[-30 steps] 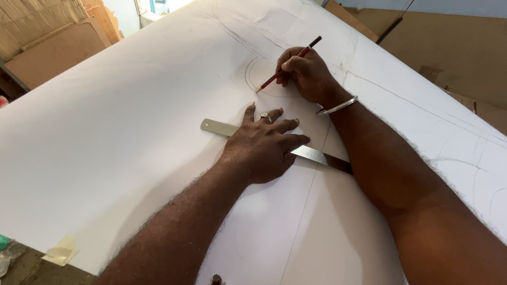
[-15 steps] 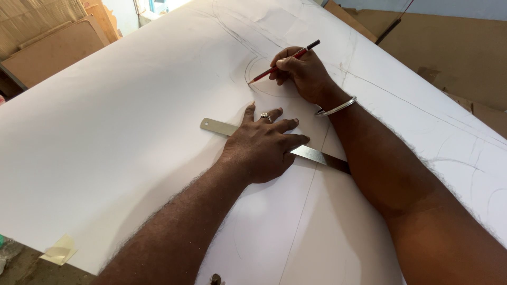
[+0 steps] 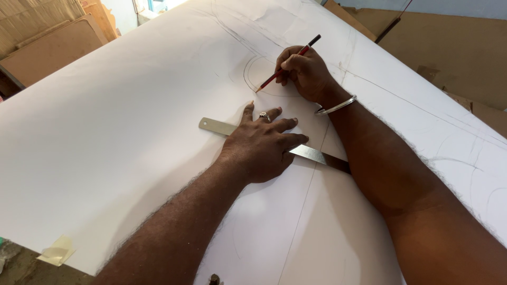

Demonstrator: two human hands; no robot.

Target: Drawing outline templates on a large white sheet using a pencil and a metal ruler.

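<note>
Right hand (image 3: 306, 71), upper centre, pinches a light, stiff red pencil (image 3: 288, 64) low near its tip; left hand (image 3: 261, 148), grip released, flattens the thin, slippery steel ruler (image 3: 311, 154) mid-frame on white paper (image 3: 116, 132).

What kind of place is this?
Probably a drafting or pattern-making workshop: a big white sheet with pencilled curves, a metal ruler, a pencil, and cardboard stacked around.

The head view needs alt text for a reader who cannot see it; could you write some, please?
A right hand draws a curve with a red pencil on a large white sheet, while the left hand lies flat on a metal ruler.
</note>
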